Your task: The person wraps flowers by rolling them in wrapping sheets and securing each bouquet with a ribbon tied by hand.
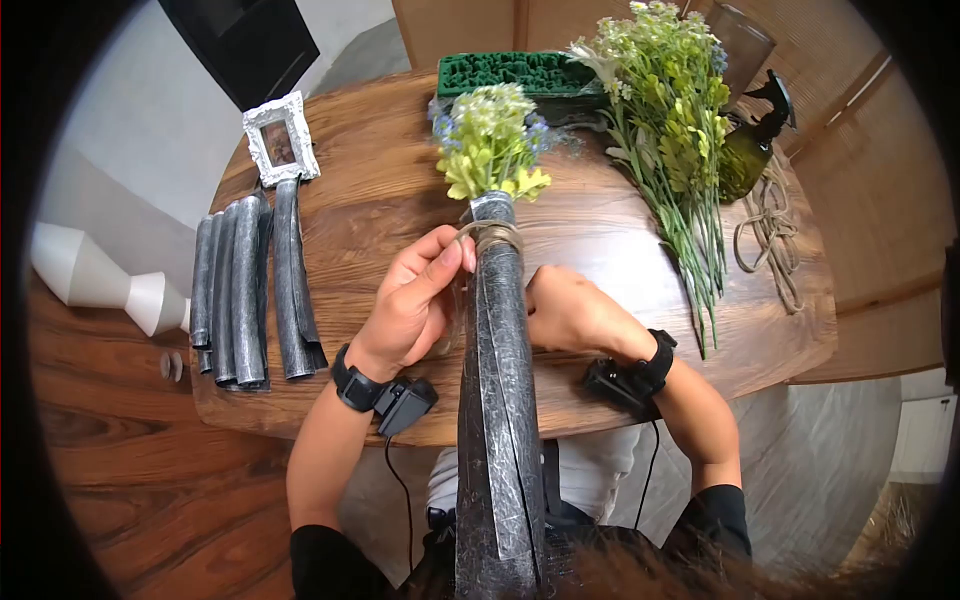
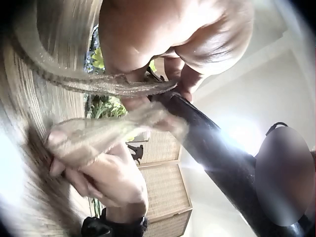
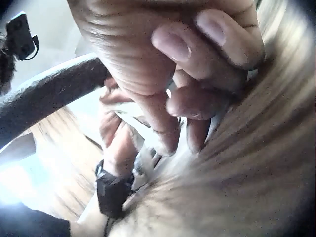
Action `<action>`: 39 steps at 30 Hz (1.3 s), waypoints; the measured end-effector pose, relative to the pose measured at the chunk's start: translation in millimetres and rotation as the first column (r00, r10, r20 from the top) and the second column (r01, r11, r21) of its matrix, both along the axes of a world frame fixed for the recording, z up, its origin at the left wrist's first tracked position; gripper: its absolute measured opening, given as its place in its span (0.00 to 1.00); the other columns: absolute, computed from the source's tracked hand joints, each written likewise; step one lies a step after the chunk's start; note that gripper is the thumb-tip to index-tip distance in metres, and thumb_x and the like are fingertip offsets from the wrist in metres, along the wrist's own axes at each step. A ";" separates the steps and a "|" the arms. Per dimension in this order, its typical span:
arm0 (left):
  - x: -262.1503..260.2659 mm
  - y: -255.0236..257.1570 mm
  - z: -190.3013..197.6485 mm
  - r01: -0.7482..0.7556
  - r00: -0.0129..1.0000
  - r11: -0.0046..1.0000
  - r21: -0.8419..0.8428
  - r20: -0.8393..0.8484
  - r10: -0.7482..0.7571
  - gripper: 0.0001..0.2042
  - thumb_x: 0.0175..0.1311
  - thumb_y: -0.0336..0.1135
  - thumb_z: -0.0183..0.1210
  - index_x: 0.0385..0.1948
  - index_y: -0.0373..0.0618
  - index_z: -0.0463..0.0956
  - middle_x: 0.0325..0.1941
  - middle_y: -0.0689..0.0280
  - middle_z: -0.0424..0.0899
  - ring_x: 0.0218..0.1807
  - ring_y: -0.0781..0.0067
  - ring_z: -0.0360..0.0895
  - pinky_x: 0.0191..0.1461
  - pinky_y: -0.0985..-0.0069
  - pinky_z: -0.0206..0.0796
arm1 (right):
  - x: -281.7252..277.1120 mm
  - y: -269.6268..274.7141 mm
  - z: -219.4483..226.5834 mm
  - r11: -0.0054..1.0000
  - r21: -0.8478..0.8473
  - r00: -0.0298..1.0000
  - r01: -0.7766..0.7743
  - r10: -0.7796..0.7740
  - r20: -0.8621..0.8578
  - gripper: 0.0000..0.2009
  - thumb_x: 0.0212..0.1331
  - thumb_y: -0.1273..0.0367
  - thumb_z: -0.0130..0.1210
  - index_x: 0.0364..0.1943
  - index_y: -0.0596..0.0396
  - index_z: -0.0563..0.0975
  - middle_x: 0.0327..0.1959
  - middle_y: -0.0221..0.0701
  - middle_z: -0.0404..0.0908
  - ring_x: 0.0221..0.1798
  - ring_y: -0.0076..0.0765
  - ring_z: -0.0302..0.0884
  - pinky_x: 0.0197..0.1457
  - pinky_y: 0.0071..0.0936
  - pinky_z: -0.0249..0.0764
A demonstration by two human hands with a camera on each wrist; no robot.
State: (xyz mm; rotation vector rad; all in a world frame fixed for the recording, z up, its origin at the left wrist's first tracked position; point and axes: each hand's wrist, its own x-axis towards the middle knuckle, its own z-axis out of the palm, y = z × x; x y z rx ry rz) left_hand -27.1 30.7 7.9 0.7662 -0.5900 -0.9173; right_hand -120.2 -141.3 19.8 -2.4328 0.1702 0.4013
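Note:
A long dark grey streaked roll (image 1: 500, 340) runs from the person's body up over the table, with white, blue and yellow-green flowers (image 1: 490, 140) at its far end. Beige twine (image 1: 497, 236) is wound round the roll just below the flowers. The left hand (image 1: 410, 295) pinches the twine with thumb and fingers at the roll's left side. Right of the roll is the right hand (image 1: 580, 310), its fingers curled and partly hidden in the head view. In the left wrist view, a blurred length of twine (image 2: 98, 140) runs from the roll to the right hand (image 2: 106, 173), which holds it.
Several similar grey rolls (image 1: 240, 290) lie at the left, below a white ornate picture frame (image 1: 282, 143). A green block (image 1: 515, 75) sits at the back. Loose flower stems (image 1: 680, 190), a green spray bottle (image 1: 745, 160) and a twine bundle (image 1: 772, 235) occupy the right side.

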 end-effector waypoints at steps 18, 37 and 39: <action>2.9 -2.6 -0.9 -0.209 0.915 0.928 0.309 0.397 0.074 0.09 0.65 0.31 0.57 0.35 0.33 0.79 0.30 0.68 0.77 0.30 0.83 0.73 0.35 0.84 0.66 | 4.0 -14.0 11.1 0.898 0.426 0.765 -0.106 -0.200 0.612 0.10 0.53 0.73 0.61 0.41 0.55 0.79 0.28 0.25 0.72 0.29 0.17 0.68 0.28 0.16 0.64; -3.9 1.9 14.8 -0.490 0.785 0.841 0.228 0.534 0.313 0.10 0.57 0.17 0.54 0.41 0.34 0.73 0.39 0.64 0.78 0.35 0.81 0.76 0.37 0.85 0.69 | 9.2 -6.0 -8.3 0.924 0.338 0.732 -0.178 -0.105 0.673 0.04 0.54 0.74 0.58 0.31 0.60 0.75 0.29 0.36 0.73 0.30 0.38 0.74 0.32 0.30 0.70; -5.5 2.9 14.8 -0.463 0.807 0.863 0.202 0.499 0.316 0.13 0.55 0.15 0.52 0.42 0.34 0.73 0.40 0.63 0.79 0.39 0.81 0.77 0.41 0.84 0.70 | 7.4 -3.7 -10.7 0.898 0.409 0.773 -0.162 -0.142 0.618 0.04 0.55 0.74 0.58 0.32 0.61 0.76 0.30 0.33 0.75 0.32 0.31 0.74 0.31 0.25 0.69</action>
